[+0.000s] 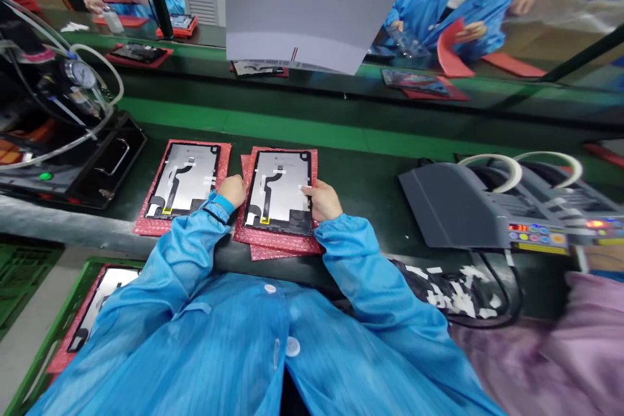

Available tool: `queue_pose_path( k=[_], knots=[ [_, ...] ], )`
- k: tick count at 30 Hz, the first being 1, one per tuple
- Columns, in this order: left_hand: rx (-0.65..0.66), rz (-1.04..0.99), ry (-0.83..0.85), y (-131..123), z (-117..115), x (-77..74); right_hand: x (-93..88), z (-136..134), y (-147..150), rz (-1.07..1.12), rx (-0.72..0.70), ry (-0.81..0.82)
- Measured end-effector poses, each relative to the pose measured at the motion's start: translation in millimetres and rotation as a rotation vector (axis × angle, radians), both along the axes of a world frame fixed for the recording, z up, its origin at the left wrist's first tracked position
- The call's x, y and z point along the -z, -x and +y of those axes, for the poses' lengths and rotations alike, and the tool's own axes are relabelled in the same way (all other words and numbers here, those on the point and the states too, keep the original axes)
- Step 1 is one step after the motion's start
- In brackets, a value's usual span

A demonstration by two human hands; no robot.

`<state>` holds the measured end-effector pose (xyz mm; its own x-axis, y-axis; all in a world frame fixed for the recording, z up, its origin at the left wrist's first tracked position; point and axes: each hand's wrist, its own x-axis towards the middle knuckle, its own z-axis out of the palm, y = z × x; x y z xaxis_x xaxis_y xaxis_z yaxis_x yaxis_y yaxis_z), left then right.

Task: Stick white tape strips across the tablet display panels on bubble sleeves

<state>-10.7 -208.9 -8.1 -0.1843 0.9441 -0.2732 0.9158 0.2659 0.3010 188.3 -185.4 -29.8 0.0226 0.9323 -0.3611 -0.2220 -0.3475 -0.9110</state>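
Note:
A tablet screen panel [287, 198], its silver back facing up with a dark ribbon cable and a black border, lies on pink bubble wrap [273, 251] in front of me. My right hand [324, 200] grips the panel's right edge, thumb on top and the other fingers hidden beneath. At the left edge of the bubble wrap, my left hand [233, 191] is closed with its fingers curled; what they hold is hidden. A similar panel [197, 175] rests on its own bubble wrap [151, 226] just left of that hand.
Left stands a black machine [114, 156] with a gauge and hoses. Grey devices with lit displays [453, 208] sit at right, near white scraps [458, 296]. A green crate [53, 338] holds another panel. Co-workers handle pink sheets [451, 49] across the line; a purple sleeve [589, 318] is at right.

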Motion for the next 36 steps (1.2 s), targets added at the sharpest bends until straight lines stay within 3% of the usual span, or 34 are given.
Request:
queue_pose_path(
  k=[6, 11, 14, 18, 22, 25, 29, 33, 34, 36],
  knots=[
    [0.032, -0.023, -0.038, -6.9, -10.0, -3.5, -8.8, -3.1, -6.1, 0.047, -0.107, 0.07],
    [-0.027, -0.053, -0.063, -4.0, -23.4, -16.5, -18.6, -5.9, -4.2, 0.063, -0.161, -0.033],
    [-0.126, -0.015, -0.138, 24.2, -32.5, -36.6, -30.8, -0.4, 30.2, 0.106, -0.222, -0.089],
    [-0.281, 0.123, -0.23, 89.7, -45.5, -59.1, -38.8, 8.9, 109.6, 0.194, -0.309, -0.075],
    [-0.332, 0.229, -0.178, 138.3, -49.6, -49.3, -22.7, 15.0, 169.5, 0.03, -0.362, -0.017],
    [-0.362, 0.247, -0.077, 148.6, -46.7, -30.2, -8.5, 18.4, 179.7, -0.205, -0.405, 0.013],
    [-0.369, 0.256, -0.047, 149.4, -48.2, -22.5, -10.7, 8.8, 149.3, -0.222, -0.441, -0.036],
    [-0.325, 0.356, -0.194, 133.1, -51.1, -37.9, -23.0, -26.4, 67.0, -0.192, -0.466, -0.31],
    [-0.255, 0.366, -0.265, 122.0, -49.3, -41.4, -24.0, -36.8, 39.8, -0.205, -0.416, -0.327],
    [0.018, 0.303, -0.343, 89.8, -42.9, -44.4, -22.7, -56.1, -19.2, -0.246, -0.189, -0.287]
  ],
)
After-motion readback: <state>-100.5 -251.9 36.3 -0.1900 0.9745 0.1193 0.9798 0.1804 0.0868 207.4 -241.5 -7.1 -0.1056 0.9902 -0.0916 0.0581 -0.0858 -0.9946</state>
